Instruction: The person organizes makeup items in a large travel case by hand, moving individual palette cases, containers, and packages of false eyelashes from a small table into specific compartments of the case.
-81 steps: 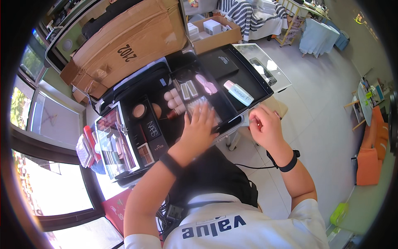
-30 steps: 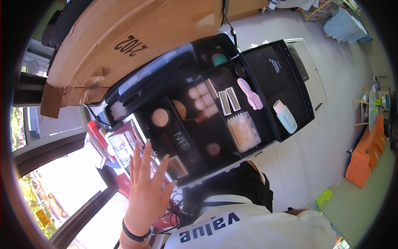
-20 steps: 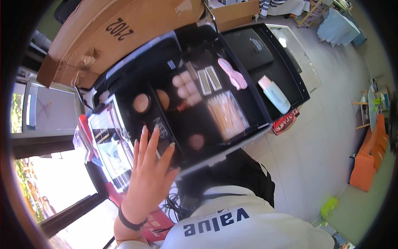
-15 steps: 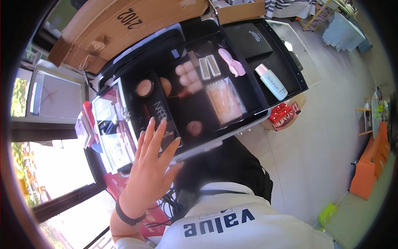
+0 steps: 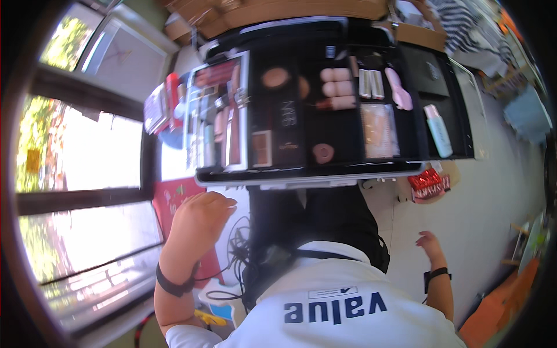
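Note:
My left hand (image 5: 203, 217) is just below the front left of the open black cosmetics case (image 5: 301, 177), fingers bent downward and blurred; whether anything is in them is hidden. My right hand (image 5: 430, 246) hangs low at the right, fingers loosely apart, holding nothing visible. The case holds a mirrored-lid box of makeup (image 5: 220, 116), a round compact (image 5: 275, 77), a narrow black box (image 5: 287, 110), pink puffs (image 5: 336, 87), a pink tool (image 5: 397, 90), a clear pack of swabs (image 5: 377, 130) and a pale blue bottle (image 5: 438, 132).
Cardboard boxes (image 5: 278, 11) stand behind the case. Red sparkly bag (image 5: 426, 185) sits below its right end. Dark cables (image 5: 238, 243) hang at the lower left. Window (image 5: 93, 139) fills the left. Striped cloth (image 5: 452, 26), a pale blue covered item (image 5: 525, 113) and orange furniture (image 5: 493, 301) are at the right.
My left hand has left the case's left compartments for a spot below the front edge, its fingers now bent. My right hand has come back into view. The view has turned, squaring up the case.

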{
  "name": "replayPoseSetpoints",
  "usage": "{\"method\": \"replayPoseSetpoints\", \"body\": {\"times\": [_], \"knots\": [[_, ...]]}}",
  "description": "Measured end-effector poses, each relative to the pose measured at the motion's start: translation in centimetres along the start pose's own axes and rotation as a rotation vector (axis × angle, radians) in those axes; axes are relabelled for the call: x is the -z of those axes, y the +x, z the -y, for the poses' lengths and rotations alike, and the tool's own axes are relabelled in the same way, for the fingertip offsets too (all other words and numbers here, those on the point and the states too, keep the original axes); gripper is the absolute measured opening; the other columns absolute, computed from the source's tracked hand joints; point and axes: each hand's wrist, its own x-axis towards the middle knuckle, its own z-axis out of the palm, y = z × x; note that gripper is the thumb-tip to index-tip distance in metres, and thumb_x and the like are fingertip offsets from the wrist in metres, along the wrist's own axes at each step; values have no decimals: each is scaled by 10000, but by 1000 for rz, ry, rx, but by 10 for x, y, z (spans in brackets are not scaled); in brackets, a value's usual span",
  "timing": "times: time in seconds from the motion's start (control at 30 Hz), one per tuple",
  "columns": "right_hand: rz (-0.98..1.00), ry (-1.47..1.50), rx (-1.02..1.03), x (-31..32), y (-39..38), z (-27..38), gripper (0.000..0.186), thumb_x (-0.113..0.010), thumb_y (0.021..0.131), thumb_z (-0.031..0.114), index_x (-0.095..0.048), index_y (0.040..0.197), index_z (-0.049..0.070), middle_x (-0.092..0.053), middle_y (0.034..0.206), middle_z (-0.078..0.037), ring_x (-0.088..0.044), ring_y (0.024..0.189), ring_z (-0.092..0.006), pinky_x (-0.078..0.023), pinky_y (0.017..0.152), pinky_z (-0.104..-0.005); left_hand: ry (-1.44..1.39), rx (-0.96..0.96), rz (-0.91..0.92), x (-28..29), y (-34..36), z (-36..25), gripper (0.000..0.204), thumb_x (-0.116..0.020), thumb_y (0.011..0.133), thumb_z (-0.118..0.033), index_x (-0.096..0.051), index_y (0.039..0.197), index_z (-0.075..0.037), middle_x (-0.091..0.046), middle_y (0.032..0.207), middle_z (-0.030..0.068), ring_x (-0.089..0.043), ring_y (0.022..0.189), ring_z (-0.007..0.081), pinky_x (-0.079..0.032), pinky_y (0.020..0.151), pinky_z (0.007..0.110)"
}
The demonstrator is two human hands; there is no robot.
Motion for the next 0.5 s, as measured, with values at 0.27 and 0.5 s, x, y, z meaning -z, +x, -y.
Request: {"method": "replayPoseSetpoints", "body": {"times": [0.27, 0.5], "knots": [[113, -106, 133, 56, 52, 149, 275, -439, 818, -4, -548, 1070, -10, -626, 762, -105, -609, 648, -168, -475, 605, -248, -228, 363, 205, -66, -94, 81, 217, -554, 834, -64, -639, 1033, -47, -630, 983, 155, -591, 899, 345, -474, 804, 402], [161, -298, 148, 70, 68, 208, 276, -436, 815, 1, -566, 1058, -7, -624, 759, -92, -618, 661, -168, -480, 600, -265, -248, 330, 438, -183, -120, 118, 619, -533, 809, 7, -327, 1387, -76, -456, 1313, 223, -522, 1114, 375, -419, 966, 381]]}}
